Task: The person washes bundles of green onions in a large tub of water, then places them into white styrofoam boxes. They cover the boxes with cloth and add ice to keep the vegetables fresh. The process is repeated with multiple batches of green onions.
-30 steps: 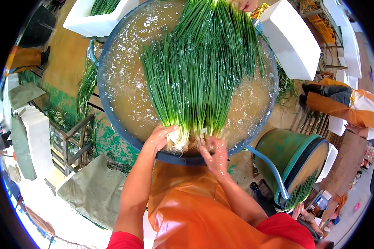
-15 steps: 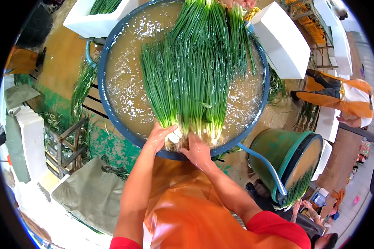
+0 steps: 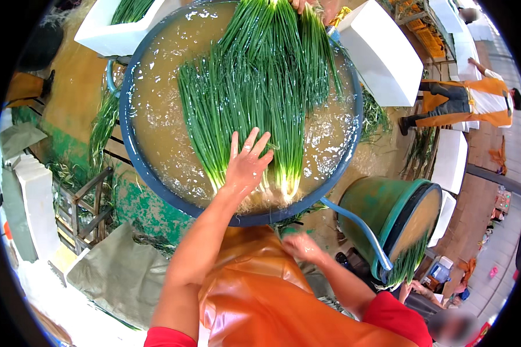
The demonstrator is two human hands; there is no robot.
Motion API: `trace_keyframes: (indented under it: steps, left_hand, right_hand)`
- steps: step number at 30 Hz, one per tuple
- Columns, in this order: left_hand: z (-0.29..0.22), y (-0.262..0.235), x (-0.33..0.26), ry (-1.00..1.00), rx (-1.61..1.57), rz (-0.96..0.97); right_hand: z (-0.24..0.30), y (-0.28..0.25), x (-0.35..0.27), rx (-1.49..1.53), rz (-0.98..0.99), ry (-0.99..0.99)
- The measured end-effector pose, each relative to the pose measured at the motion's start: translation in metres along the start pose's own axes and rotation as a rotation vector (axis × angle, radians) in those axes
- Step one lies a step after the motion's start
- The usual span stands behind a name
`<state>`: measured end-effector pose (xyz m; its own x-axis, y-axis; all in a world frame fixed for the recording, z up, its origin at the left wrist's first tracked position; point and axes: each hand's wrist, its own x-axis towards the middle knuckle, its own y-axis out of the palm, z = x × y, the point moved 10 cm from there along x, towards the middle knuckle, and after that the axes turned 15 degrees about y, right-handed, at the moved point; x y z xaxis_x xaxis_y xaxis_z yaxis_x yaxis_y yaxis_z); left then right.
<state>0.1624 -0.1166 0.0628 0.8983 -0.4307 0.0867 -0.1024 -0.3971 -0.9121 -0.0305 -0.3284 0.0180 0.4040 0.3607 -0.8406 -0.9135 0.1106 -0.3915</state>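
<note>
Bunches of green onions float in the muddy water of a round blue tub, white root ends toward me and green tops spread away. My left hand is over the near part of the bunches with its fingers spread, gripping nothing; whether it touches the stalks is hard to see. Outside the near rim, in front of my orange apron, my right hand is smeared by motion, so its fingers do not show clearly. Another person's hand is by the bunches at the far rim.
White foam boxes stand at the far left and far right of the tub. A green tub with onions is at right, near a blue hose. A co-worker stands beyond; a wooden frame is at left.
Both hands have left the white root ends. My left hand rose over the stalks and spread its fingers; my right hand drew back outside the rim. The co-worker at right has shifted.
</note>
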Motion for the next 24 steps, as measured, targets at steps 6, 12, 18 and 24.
trace_keyframes:
  steps: [6,12,18,24]
  left_hand:
    - [0.048,-0.051,-0.088,-0.312,-0.079,-0.517]
    - [0.072,0.004,-0.182,-1.094,-0.817,-0.945]
    - [0.064,0.089,-0.125,-0.850,-1.749,-0.832]
    - [0.066,0.126,-0.147,-1.009,-1.971,-0.645]
  right_hand:
    - [-0.044,-0.036,-0.030,0.040,-0.201,0.217]
    - [0.151,-0.133,0.066,0.353,-0.474,-0.316]
    - [0.126,-0.124,0.117,0.297,-0.546,0.153]
    - [0.107,-0.105,0.139,0.544,-0.295,0.119]
